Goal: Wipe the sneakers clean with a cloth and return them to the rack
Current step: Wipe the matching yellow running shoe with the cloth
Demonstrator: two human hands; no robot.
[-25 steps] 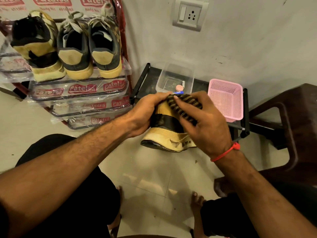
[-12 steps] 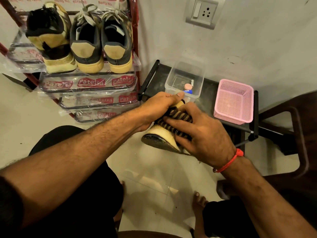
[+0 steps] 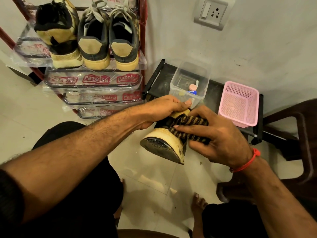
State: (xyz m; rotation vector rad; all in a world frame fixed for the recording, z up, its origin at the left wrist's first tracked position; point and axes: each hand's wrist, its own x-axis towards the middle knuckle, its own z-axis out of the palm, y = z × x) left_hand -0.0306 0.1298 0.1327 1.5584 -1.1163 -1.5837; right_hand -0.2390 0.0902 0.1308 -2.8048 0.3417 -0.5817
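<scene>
My left hand [image 3: 163, 109] grips a black-and-tan sneaker [image 3: 164, 143] in the air, heel and dark sole turned towards me. My right hand [image 3: 217, 140] holds a striped black-and-tan cloth [image 3: 190, 124] bunched against the sneaker's right side. The matching sneaker [image 3: 58, 35] stands on the top shelf of the red shoe rack [image 3: 92, 79] at the upper left, next to a pair of grey sneakers [image 3: 108, 40] with tan heels.
A low black stand [image 3: 214, 88] by the wall carries a clear plastic box [image 3: 190, 83] with small items and a pink mesh basket [image 3: 240, 103]. A dark brown chair [image 3: 295, 134] is at the right. My knees and bare feet are below on the tiled floor.
The sneaker has tipped so its sole faces me more. My right hand has slid the cloth down and to the right along the shoe. The view has shifted a little.
</scene>
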